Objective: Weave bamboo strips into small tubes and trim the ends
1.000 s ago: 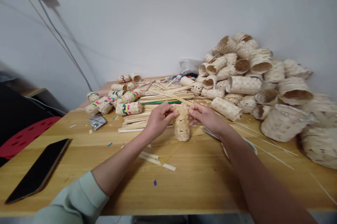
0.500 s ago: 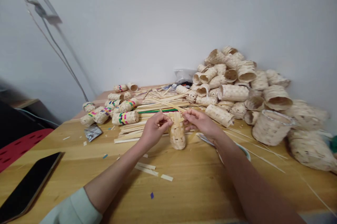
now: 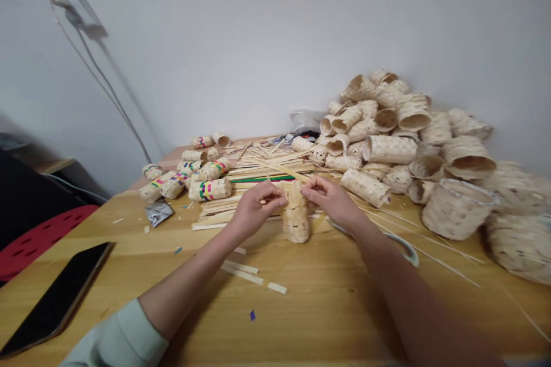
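A small woven basket (image 3: 295, 219) of pale flat strips stands upright in front of me, its upper end between my hands. My left hand (image 3: 258, 203) pinches the left side of its top, thumb toward me. On the opposite side my right hand (image 3: 328, 199) is closed with thumb and fingertips at the upper edge. Some strip ends stick up at the rim; the far side of the basket is hidden. Beneath my right forearm lie scissors with a pale handle (image 3: 407, 249), partly covered.
Behind the basket lie loose strips (image 3: 215, 219). A large heap of plain woven baskets (image 3: 391, 149) fills the right. Several baskets with coloured bands (image 3: 210, 189) lie at left, near a silver packet (image 3: 159, 213). A phone (image 3: 60, 295) rests at the left edge; offcuts (image 3: 243, 275) are scattered nearer.
The view has shifted slightly, so most things appear a little displaced. My right hand has drawn in against the basket's upper right side, its fingers closer together than before.
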Available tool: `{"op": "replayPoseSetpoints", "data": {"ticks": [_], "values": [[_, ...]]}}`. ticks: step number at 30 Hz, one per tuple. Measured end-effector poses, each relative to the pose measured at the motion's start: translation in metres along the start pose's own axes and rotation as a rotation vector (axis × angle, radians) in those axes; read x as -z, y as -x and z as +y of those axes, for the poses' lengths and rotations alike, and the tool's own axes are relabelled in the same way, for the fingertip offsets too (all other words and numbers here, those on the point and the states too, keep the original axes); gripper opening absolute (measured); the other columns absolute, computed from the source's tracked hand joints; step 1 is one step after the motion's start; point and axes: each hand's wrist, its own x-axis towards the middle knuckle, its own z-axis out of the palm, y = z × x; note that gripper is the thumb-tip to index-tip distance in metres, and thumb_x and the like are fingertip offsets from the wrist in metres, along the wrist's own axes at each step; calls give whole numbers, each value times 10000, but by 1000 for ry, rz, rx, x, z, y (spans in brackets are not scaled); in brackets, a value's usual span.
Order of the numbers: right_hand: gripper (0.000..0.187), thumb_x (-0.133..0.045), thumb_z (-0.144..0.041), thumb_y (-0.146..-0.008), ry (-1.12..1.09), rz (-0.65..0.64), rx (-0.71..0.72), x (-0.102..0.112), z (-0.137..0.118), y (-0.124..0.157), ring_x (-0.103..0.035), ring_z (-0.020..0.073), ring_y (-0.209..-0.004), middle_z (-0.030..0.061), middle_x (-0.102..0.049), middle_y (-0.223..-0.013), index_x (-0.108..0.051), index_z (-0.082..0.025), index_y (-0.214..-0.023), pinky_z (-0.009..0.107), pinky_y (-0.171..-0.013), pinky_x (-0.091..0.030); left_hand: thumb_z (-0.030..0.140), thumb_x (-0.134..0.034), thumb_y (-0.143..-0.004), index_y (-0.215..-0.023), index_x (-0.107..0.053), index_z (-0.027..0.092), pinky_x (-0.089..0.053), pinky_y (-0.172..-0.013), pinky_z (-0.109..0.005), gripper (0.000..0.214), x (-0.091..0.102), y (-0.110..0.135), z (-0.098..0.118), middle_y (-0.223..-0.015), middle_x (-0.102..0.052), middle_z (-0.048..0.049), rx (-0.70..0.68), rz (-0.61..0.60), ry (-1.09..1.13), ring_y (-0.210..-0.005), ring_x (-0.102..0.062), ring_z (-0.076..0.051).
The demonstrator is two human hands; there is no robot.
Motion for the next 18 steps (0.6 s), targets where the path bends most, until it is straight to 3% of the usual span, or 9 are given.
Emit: {"op": "replayPoseSetpoints", "data": {"ticks": [4,9,14,16,18], "values": [[308,-627,-489,-768,57,-14,7,2,1,-1,-497,118,-620,-30,-542,-670,-540,-200,-705,241,-592,-429,252,-626,-795,-861,-716,202,-455,-764,-271,122,13,6,1,-872,-706,-50,27,28,52,-814,-623,-169],[353,-659,-533,-747,10,-26,-36,7,5,-3,-520,125,-673,-18,-561,-721,-554,-197,-721,256,-664,-460,286,-661,-764,-717,-670,171,-437,-686,-247,125,20,16,-2,-733,-657,-28,62,176,140,-710,-578,-141],[367,-736,-526,-678,-154,-22,-149,10,6,-3,-573,131,-735,-21,-597,-775,-564,-205,-725,269,-746,-494,396,-631,-782,-699,-587,147,-419,-661,-242,266,13,24,-17,-677,-579,-4,255,66,381,-655,-522,-109],[347,-758,-501,-666,-208,-16,-175,10,7,-3,-590,134,-760,-22,-618,-795,-580,-209,-728,268,-760,-496,388,-713,-709,-815,-586,149,-435,-690,-252,290,5,23,-25,-750,-589,-3,326,17,523,-692,-539,-110],[324,-775,-472,-657,-271,-11,-204,9,8,-3,-600,135,-783,-21,-634,-805,-597,-212,-731,263,-771,-494,327,-810,-595,-1035,-561,169,-456,-748,-281,529,-5,19,-32,-893,-609,-27,377,-44,657,-788,-574,-136]]}}
